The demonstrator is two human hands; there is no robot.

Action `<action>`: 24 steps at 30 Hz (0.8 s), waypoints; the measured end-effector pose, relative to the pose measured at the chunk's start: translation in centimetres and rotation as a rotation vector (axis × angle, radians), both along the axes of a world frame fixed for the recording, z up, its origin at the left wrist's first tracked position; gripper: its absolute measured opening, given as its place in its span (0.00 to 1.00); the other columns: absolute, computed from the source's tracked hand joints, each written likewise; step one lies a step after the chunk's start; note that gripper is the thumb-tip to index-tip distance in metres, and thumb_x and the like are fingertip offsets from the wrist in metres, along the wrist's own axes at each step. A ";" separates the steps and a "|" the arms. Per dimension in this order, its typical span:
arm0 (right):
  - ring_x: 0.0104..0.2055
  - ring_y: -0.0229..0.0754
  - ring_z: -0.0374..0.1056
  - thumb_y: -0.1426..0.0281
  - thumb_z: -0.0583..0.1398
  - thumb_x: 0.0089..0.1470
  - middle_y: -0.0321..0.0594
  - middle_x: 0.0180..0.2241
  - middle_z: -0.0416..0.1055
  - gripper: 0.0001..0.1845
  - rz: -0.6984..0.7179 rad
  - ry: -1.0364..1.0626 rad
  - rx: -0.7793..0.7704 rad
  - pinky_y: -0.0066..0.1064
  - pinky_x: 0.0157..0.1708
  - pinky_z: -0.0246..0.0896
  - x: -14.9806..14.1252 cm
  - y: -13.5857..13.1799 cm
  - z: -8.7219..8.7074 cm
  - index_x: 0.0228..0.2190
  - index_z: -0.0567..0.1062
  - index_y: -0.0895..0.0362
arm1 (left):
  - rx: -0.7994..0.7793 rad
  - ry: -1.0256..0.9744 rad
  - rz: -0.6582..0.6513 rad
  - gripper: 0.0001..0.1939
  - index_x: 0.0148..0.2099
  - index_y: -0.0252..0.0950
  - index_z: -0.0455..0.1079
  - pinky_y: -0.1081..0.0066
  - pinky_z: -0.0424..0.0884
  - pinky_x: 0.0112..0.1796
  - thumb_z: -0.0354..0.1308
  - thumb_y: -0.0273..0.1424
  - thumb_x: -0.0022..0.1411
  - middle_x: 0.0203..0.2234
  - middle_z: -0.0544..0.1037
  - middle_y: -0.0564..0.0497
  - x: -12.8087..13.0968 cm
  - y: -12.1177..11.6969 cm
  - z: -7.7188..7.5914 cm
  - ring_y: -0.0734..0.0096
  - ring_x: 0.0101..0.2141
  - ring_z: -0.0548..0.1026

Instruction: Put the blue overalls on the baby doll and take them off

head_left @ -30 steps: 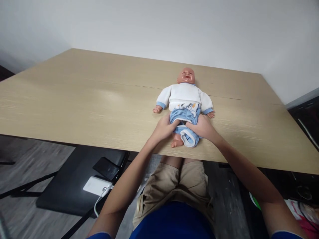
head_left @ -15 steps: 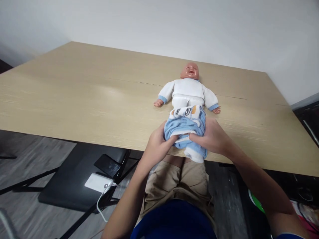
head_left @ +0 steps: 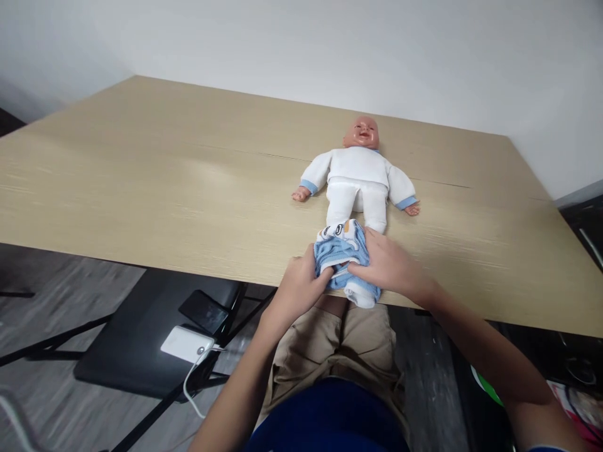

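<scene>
A baby doll (head_left: 358, 164) in a white top with blue cuffs lies on its back on the wooden table (head_left: 188, 213), head toward the wall. Bunched at its lower legs is a blue-and-white terry garment, seemingly doll pants (head_left: 340, 246), with a printed animal face. My left hand (head_left: 304, 276) grips the garment's left side, thumb on top at the opening. On the other side my right hand (head_left: 384, 262) grips it too, fingers beside the doll's leg. The doll's feet are hidden by cloth and hands. One white-trimmed end hangs at the table edge.
Below the table at left stands a black folding chair (head_left: 136, 339). A black phone (head_left: 203, 312) and a white power bank (head_left: 186, 344) with a white cable lie on its seat. Dark items sit low at the right. A white wall runs behind the table.
The blue garment has slid down from the doll's upper legs to its lower legs, toward me, uncovering the white legs. Both hands still hold it, and it is more bunched.
</scene>
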State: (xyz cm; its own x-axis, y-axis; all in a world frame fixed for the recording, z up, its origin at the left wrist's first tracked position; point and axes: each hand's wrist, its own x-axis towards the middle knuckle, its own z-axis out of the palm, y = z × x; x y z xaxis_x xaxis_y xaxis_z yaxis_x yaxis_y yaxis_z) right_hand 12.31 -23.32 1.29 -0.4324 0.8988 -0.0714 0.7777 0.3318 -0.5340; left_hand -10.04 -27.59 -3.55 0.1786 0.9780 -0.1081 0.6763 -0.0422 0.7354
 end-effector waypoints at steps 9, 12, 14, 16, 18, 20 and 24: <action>0.60 0.62 0.80 0.68 0.66 0.66 0.54 0.57 0.83 0.23 -0.011 0.020 -0.007 0.46 0.59 0.72 -0.5 -1.1 -0.4 0.60 0.77 0.57 | 0.076 -0.166 -0.006 0.09 0.50 0.39 0.66 0.54 0.71 0.48 0.54 0.35 0.70 0.44 0.80 0.41 -0.1 -0.4 -0.8 0.45 0.47 0.79; 0.58 0.60 0.81 0.68 0.69 0.62 0.51 0.54 0.84 0.25 -0.055 0.063 -0.021 0.44 0.57 0.72 -0.3 -1.2 -0.5 0.60 0.77 0.56 | 0.036 -0.244 0.035 0.14 0.54 0.38 0.67 0.56 0.71 0.48 0.56 0.35 0.69 0.46 0.81 0.42 -0.2 -0.8 -0.8 0.48 0.47 0.79; 0.55 0.60 0.82 0.67 0.71 0.60 0.49 0.51 0.85 0.26 -0.104 0.086 -0.038 0.43 0.54 0.73 -0.2 -1.3 -0.5 0.59 0.78 0.55 | -0.005 -0.316 0.066 0.19 0.60 0.37 0.67 0.57 0.72 0.48 0.57 0.35 0.70 0.48 0.81 0.43 -0.3 -1.1 -0.9 0.50 0.47 0.79; 0.52 0.60 0.82 0.66 0.72 0.58 0.47 0.49 0.86 0.25 -0.144 0.112 -0.053 0.42 0.50 0.73 -0.1 -1.4 -0.6 0.56 0.79 0.53 | -0.026 -0.388 0.090 0.21 0.63 0.37 0.66 0.59 0.72 0.49 0.57 0.36 0.71 0.49 0.82 0.45 -0.2 -1.3 -1.0 0.52 0.48 0.80; 0.51 0.60 0.83 0.65 0.73 0.56 0.46 0.47 0.86 0.25 -0.168 0.134 -0.060 0.42 0.47 0.73 0.0 -1.4 -0.7 0.55 0.80 0.52 | -0.018 -0.443 0.102 0.21 0.64 0.37 0.66 0.59 0.73 0.51 0.58 0.36 0.72 0.50 0.82 0.45 -0.2 -1.5 -1.0 0.54 0.49 0.80; 0.50 0.60 0.83 0.64 0.73 0.54 0.46 0.47 0.87 0.28 -0.179 0.153 -0.060 0.43 0.47 0.73 0.1 -1.3 -0.8 0.56 0.79 0.52 | 0.007 -0.486 0.103 0.19 0.64 0.37 0.66 0.60 0.74 0.53 0.58 0.35 0.74 0.52 0.81 0.45 -0.1 -1.6 -1.0 0.56 0.51 0.80; 0.48 0.59 0.83 0.64 0.72 0.51 0.45 0.46 0.87 0.29 -0.174 0.200 -0.062 0.45 0.48 0.74 0.3 -1.1 -0.8 0.55 0.79 0.53 | 0.058 -0.542 0.085 0.19 0.66 0.38 0.65 0.62 0.74 0.58 0.58 0.34 0.78 0.56 0.80 0.45 -0.1 -1.9 -0.8 0.59 0.55 0.79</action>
